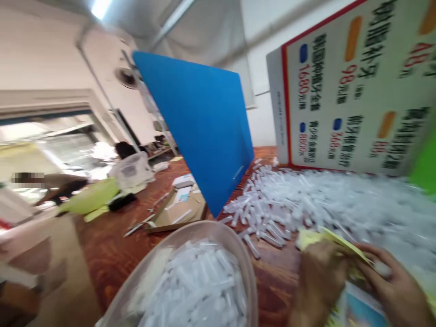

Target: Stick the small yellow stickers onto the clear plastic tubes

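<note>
Left hand [322, 272] and right hand [397, 284] both grip a yellow sheet [347, 245] toward the counter's [111, 252] near right corner, beside the tubes [269, 209]. Probably paper: light, bendy, creases easily, so imo pinch the edges. Exact finger placement's too blurry.

Caught in blur at lower right, running off the bottom at the forearms and partly lost around folded yellow material [344, 244]: left hand [323, 265] and right hand [391, 277]. Too smeared to identify against the right hand: a small white piece [382, 269]. Cropped at the bottom: a pink-rimmed tub [251, 281] and a printed card [363, 309]. Continuing out of frame at right: a pile of clear tubes [347, 195], a green panel [425, 161] and a price sign [335, 91] with finest print illegible. Partly hidden behind a blue board [200, 122]: the rear wall [262, 116].
</note>
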{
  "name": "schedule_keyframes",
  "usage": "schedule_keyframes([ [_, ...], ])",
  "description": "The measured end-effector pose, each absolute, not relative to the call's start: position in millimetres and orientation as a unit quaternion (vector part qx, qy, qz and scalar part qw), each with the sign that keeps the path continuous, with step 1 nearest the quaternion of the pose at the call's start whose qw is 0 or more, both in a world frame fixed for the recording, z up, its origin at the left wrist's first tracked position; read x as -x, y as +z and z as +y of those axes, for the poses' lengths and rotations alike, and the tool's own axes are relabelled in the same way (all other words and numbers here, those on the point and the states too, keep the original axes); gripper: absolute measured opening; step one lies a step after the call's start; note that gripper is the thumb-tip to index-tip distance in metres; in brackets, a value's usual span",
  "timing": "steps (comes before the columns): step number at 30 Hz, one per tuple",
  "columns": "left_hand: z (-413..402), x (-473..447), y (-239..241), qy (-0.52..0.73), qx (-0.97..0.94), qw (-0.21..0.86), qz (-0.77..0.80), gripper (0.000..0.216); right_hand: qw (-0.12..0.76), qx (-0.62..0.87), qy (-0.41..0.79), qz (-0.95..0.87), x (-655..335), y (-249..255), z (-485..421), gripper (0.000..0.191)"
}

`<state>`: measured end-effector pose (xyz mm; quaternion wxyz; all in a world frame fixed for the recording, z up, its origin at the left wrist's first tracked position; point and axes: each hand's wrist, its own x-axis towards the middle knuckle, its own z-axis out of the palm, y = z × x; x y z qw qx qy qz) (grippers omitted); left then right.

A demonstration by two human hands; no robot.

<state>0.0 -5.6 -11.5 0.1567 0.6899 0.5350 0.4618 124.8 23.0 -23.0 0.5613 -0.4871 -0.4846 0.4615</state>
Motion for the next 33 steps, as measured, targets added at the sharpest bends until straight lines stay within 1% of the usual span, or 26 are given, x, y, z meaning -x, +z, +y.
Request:
schedule_keyframes([
  [1, -6, 1, -9, 0.492, -0.673, 0.168, 0.527, 0.029, 0.536, 0.489, 0.487, -0.487, -130, -16, 19, 0.041],
  [2, -7, 1, -7, 0.512, -0.664, 0.179, 0.515, 0.027, 0.532, 0.484, 0.498, -0.486, -133, -9, 16, 0.041],
  [4, -7, 3, -3, 0.535, -0.657, 0.203, 0.49, 0.024, 0.546, 0.476, 0.483, -0.492, -131, 0, 13, 0.039],
  [6, -5, 6, -1, 0.543, -0.659, 0.207, 0.478, 0.02, 0.56, 0.467, 0.458, -0.509, -127, 3, 14, 0.031],
  [8, -1, 7, -2, 0.542, -0.665, 0.201, 0.473, 0.018, 0.572, 0.455, 0.428, -0.532, -125, 2, 17, 0.025],
  [10, 2, 7, -4, 0.534, -0.671, 0.188, 0.478, 0.017, 0.566, 0.459, 0.424, -0.538, -125, 0, 17, 0.021],
  [14, 1, 5, -4, 0.51, -0.693, 0.171, 0.48, 0.012, 0.549, 0.468, 0.45, -0.525, -127, -2, 12, 0.024],
  [16, -1, 4, -2, 0.502, -0.699, 0.17, 0.481, 0.012, 0.546, 0.481, 0.442, -0.524, -128, -2, 10, 0.026],
  [18, -3, 5, 0, 0.506, -0.696, 0.171, 0.48, 0.011, 0.549, 0.5, 0.409, -0.531, -129, -1, 9, 0.032],
  [20, -5, 4, 4, 0.527, -0.679, 0.171, 0.481, 0.009, 0.569, 0.512, 0.35, -0.54, -128, -1, 8, 0.037],
  [22, -7, 1, 7, 0.563, -0.647, 0.179, 0.482, 0.005, 0.599, 0.507, 0.281, -0.552, -128, 0, 6, 0.034],
  [24, -9, -4, 10, 0.603, -0.603, 0.218, 0.474, 0.002, 0.615, 0.492, 0.224, -0.574, -127, 1, 5, 0.03],
  [26, -10, -9, 12, 0.632, -0.553, 0.292, 0.459, 0.005, 0.611, 0.475, 0.198, -0.601, -126, 1, 4, 0.028],
  [30, -9, -15, 12, 0.635, -0.477, 0.432, 0.428, 0.013, 0.588, 0.454, 0.217, -0.633, -126, 1, 5, 0.026],
  [33, -7, -13, 10, 0.619, -0.464, 0.475, 0.418, 0.016, 0.575, 0.452, 0.23, -0.642, -127, 1, 6, 0.028],
])
